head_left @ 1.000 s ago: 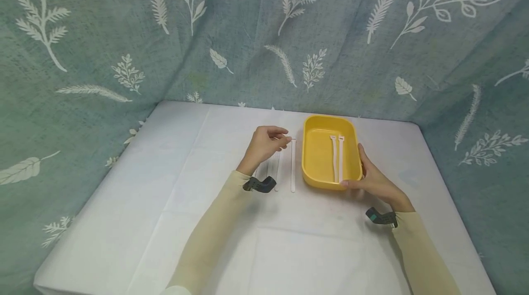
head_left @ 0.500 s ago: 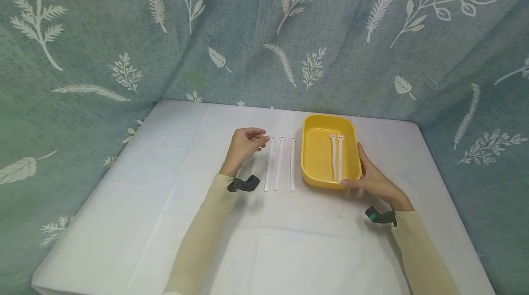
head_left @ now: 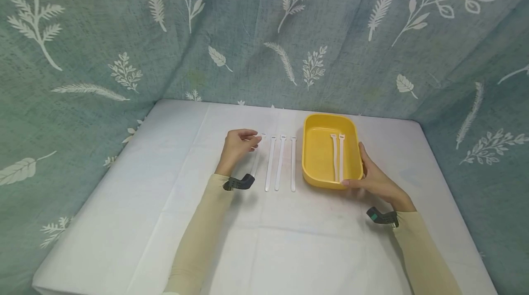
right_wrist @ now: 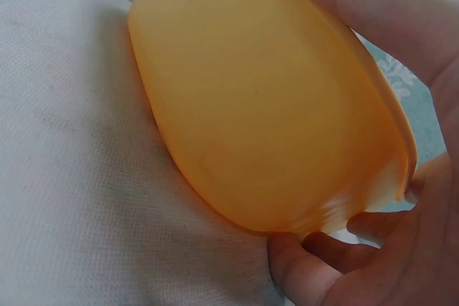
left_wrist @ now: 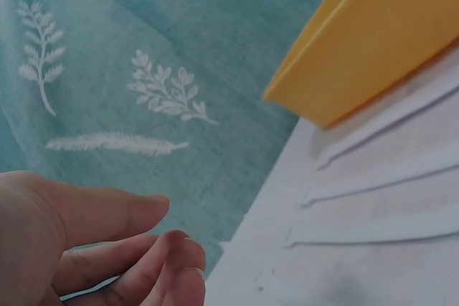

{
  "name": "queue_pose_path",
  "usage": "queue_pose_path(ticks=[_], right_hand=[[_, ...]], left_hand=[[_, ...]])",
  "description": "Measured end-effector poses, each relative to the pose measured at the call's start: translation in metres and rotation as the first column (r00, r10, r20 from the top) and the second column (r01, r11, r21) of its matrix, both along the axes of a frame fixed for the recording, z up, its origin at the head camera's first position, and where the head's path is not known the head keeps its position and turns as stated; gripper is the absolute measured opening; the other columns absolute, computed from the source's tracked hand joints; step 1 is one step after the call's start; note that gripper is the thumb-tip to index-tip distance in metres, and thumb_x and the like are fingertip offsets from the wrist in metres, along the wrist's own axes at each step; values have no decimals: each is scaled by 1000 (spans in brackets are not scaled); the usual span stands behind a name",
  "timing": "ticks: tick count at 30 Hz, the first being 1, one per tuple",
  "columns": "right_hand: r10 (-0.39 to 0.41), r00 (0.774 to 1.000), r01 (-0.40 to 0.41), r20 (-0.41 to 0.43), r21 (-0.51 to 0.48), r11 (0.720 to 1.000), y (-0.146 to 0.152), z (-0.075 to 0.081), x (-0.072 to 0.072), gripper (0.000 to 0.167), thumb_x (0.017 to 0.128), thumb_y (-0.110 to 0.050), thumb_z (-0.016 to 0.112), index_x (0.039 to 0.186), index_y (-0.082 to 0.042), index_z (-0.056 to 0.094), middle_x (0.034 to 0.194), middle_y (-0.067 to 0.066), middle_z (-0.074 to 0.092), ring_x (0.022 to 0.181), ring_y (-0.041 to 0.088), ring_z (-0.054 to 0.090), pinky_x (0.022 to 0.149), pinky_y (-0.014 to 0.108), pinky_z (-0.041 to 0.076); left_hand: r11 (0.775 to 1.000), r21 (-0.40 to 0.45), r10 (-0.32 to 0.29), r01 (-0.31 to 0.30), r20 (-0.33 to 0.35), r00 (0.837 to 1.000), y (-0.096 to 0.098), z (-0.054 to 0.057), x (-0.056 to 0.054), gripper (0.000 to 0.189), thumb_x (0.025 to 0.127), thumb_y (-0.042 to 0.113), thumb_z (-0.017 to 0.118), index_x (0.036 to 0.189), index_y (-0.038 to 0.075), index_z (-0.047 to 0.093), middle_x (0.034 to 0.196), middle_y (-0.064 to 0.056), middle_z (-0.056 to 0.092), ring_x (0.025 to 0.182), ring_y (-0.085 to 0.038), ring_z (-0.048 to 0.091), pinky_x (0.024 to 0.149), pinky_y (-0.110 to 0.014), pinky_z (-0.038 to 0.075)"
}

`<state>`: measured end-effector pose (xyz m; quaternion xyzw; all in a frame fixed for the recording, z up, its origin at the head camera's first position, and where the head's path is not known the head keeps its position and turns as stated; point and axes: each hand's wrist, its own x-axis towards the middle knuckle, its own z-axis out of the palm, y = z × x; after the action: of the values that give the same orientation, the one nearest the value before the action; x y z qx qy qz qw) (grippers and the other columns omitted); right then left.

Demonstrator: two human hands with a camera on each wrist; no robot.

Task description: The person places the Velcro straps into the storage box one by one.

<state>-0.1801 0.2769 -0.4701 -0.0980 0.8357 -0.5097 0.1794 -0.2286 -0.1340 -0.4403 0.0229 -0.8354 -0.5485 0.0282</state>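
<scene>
My left hand (head_left: 239, 145) hovers beside the head of the leftmost white cable tie (head_left: 256, 159), its fingers loosely bent. In the left wrist view thumb and fingertips are apart with nothing between them. Several such ties, flat strips with a slotted head, lie side by side on the table, including one cable tie (head_left: 293, 164) nearest the yellow tray (head_left: 307, 166). The left forearm covers the lower end of the leftmost one. My right hand (head_left: 378, 182) grips the tray's near right corner, thumb over the rim, fingers around the outside. Two white ties (head_left: 341, 159) lie inside the tray.
A white cloth covers the table (head_left: 297, 249). Behind it and along both sides hangs a blue-green curtain (head_left: 256, 33) with white leaf prints. Each wrist wears a dark camera mount, such as the left wrist camera (head_left: 239, 182).
My left hand has moved left along the row of ties, from the one nearest the tray to the leftmost, uncovering the middle ones. The right hand and tray have stayed in place.
</scene>
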Motion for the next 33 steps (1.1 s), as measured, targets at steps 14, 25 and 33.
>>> queue_pose_path(ticks=[14,25,33], right_hand=[[2,1000,-2,-18,15,1000,1,5,-3,136,84,-27,86,161,-27,-26,175,7,-16,162,41,-4,125,75,7],[3,1000,-3,-19,4,1000,1,5,-1,137,84,-25,86,161,-25,-26,175,8,-16,162,42,-4,125,75,7],[10,1000,-10,-19,-3,1000,0,1,0,136,84,-24,85,161,-22,-26,175,12,-14,161,44,0,125,75,8]], left_hand=[[999,-34,26,-23,96,995,-5,-12,-8,35,94,20,74,122,-2,73,106,-21,77,79,-23,77,73,-33,65],[993,-109,58,-41,155,986,-2,-22,-8,34,94,20,75,120,-2,72,106,-21,78,80,-23,77,62,-18,57],[990,-141,42,-17,177,983,-1,-28,-7,33,93,17,75,118,-4,71,99,-20,78,70,-16,72,61,-19,58]])
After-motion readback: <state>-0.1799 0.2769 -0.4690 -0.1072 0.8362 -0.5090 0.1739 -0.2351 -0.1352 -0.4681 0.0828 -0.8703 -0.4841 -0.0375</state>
